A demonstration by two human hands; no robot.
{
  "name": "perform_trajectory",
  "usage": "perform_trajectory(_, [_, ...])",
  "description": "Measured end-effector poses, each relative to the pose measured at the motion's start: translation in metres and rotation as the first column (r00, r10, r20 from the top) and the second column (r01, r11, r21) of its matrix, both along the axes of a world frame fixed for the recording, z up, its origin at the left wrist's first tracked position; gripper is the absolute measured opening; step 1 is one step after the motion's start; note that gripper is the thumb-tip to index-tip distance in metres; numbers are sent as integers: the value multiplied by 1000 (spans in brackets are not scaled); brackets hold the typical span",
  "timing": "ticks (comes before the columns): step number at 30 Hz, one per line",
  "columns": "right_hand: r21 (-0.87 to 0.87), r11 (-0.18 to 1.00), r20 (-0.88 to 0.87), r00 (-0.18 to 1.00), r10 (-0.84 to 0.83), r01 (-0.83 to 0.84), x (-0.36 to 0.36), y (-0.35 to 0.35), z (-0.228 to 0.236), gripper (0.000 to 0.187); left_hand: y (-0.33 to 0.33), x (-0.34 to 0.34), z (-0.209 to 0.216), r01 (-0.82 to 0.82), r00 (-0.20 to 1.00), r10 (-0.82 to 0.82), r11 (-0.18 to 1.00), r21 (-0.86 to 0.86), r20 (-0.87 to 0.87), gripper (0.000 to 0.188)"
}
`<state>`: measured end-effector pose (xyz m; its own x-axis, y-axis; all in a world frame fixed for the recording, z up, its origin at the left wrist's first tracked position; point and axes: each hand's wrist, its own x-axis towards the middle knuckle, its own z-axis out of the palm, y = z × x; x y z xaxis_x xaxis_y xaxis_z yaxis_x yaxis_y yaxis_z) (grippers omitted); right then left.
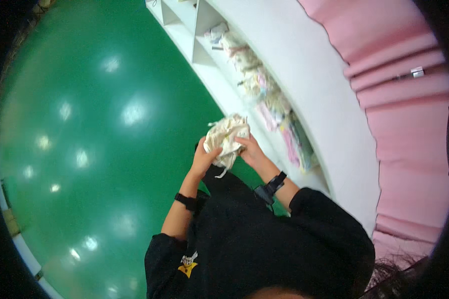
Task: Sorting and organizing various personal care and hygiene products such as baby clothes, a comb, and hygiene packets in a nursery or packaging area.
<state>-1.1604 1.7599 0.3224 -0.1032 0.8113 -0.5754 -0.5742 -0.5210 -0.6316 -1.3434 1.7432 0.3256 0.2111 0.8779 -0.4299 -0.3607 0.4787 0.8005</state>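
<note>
A bunched cream cloth drawstring pouch (230, 130) is held up in front of my body, with thin pale cords sticking out at its top and hanging from its bottom. My left hand (201, 159) grips its left side, the thumb lying over the cloth. On the right side my right hand (252, 151) pinches it, thumb on top and the other fingers hidden behind. Small coloured marks show faintly on the fabric; what is inside, if anything, cannot be seen.
To the right runs a white shelf unit (309, 70), its lower shelf holding a row of soft cloth items (264, 92) in cream, pink and green. A pink curtain (404, 129) hangs beyond it. The glossy green floor (95, 164) spreads out on the left.
</note>
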Motion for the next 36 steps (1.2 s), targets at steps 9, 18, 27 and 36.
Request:
perform_trajectory(9, [-182, 981, 381, 925, 12, 63, 24, 206, -52, 59, 229, 27, -94, 208, 973, -218, 970, -125, -71, 44])
perform_trajectory(18, [269, 770, 772, 348, -531, 578, 92, 235, -61, 45, 304, 143, -120, 334, 932, -360, 897, 290, 39, 47])
perform_trajectory(27, [306, 773, 729, 385, -566, 556, 306, 223, -103, 37, 309, 265, -131, 500, 865, -495, 843, 200, -80, 47])
perform_trajectory(36, [343, 729, 807, 212, -552, 593, 232, 258, -109, 42, 316, 218, -116, 404, 906, -337, 872, 277, -258, 53])
